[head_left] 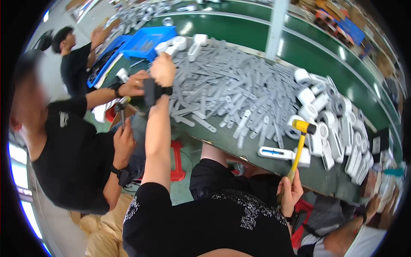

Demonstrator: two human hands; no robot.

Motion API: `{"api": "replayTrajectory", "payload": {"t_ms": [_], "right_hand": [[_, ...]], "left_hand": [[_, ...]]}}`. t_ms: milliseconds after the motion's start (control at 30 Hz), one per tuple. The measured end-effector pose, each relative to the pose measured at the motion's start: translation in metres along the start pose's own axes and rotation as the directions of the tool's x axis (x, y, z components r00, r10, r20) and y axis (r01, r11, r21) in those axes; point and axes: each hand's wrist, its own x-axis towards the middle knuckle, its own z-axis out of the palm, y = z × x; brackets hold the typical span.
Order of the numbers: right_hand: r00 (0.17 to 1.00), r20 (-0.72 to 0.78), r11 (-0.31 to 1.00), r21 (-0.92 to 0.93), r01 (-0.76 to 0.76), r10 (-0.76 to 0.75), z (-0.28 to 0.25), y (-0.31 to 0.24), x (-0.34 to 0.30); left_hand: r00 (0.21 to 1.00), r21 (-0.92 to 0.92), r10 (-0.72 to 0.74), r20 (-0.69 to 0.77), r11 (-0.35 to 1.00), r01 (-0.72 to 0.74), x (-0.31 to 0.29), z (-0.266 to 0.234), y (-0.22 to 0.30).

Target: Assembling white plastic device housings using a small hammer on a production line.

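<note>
My left hand (162,68) reaches far out over a large heap of flat grey plastic strips (231,92) on the green bench, fingers closed at white round parts (173,44) at the heap's far edge. What it grips is hidden. A black band wraps that wrist. My right hand (290,192) is shut on the wooden handle of a yellow-headed mallet (303,127), whose head hangs over a white and grey assembled part (278,153) near the bench's front edge. More white cylindrical parts (334,124) are piled at the right.
A person in black on my left holds a small hammer (122,105). Blue trays (147,40) sit at the far left of the green bench (325,177). Another person stands further back left. A red stool (177,160) is below. Someone's hand (372,205) shows at the lower right.
</note>
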Motion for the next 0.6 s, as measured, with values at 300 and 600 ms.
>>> {"api": "replayTrajectory", "payload": {"t_ms": [300, 600], "right_hand": [[0.994, -0.092, 0.996, -0.071, 0.045, -0.052, -0.014, -0.025, -0.014], [0.984, -0.169, 0.997, -0.070, 0.040, -0.051, -0.037, -0.020, -0.051]], "left_hand": [[0.720, -0.866, 0.692, 0.058, 0.393, -0.309, -0.209, -0.125, 0.169], [0.650, -0.852, 0.760, 0.017, 0.351, -0.388, -0.270, -0.129, 0.195]]}}
